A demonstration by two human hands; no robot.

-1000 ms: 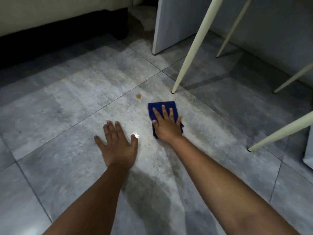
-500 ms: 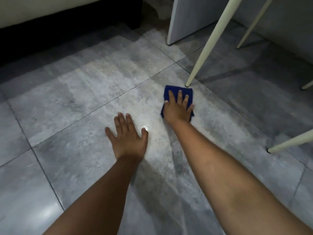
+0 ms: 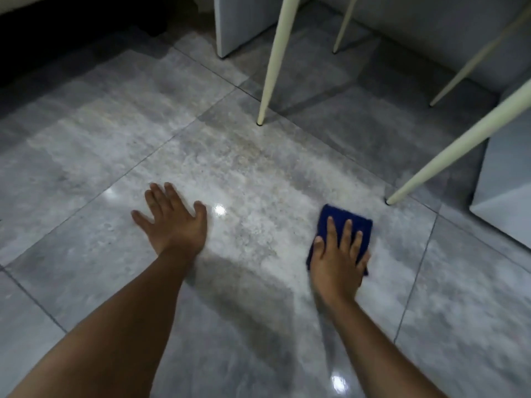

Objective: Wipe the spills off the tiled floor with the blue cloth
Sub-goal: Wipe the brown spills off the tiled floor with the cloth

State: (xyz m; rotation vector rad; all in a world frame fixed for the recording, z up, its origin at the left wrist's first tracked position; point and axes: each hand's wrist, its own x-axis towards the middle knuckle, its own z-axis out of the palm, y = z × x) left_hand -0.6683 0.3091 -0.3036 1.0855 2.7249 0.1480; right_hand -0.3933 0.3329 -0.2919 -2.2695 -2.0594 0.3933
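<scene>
Floor (image 3: 86, 156) tiles, grey, fill the view, and no spill stands out. Four cream legs (image 3: 274, 61) rise out of frame. Two hands: left hand (image 3: 172, 222) lies flat and spread on bare tile, holding nothing; right hand (image 3: 339, 259) presses flat on one blue cloth (image 3: 339, 219), covering its near half.

The cloth (image 3: 342, 225) is deep blue, plain, with no print. The floor (image 3: 244, 173) is mottled grey tile, cloudy paler patches, crossed by thin dark grout lines. Chair legs (image 3: 273, 61) are cream with black tips; the cabinet (image 3: 241, 21) pale grey
</scene>
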